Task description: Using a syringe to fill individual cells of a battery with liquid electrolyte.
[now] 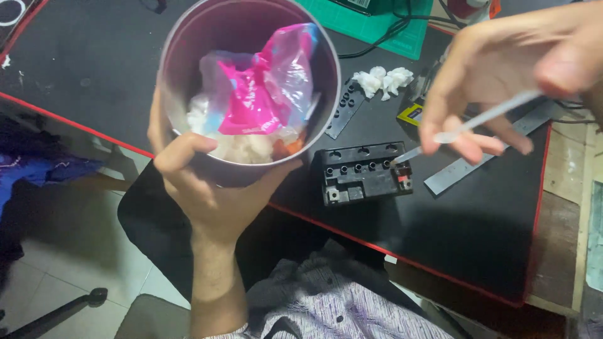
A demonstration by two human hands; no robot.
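My left hand (201,188) grips a round dark cup-shaped container (182,37) from below and holds it up over the desk's front edge. Inside it lie a crumpled pink and clear plastic wrapper (267,88) and white cotton wads. My right hand (502,69) pinches a thin clear plastic dropper (477,119). Its tip touches the top of a small black battery-like block (364,172) with a row of round holes, standing on the black desk mat (452,232).
A black strip with holes (345,108) and white cotton pieces (383,80) lie behind the block. A metal ruler (483,154) lies at the right, a green cutting mat (370,25) with cables at the back. Below are my patterned shirt and tiled floor.
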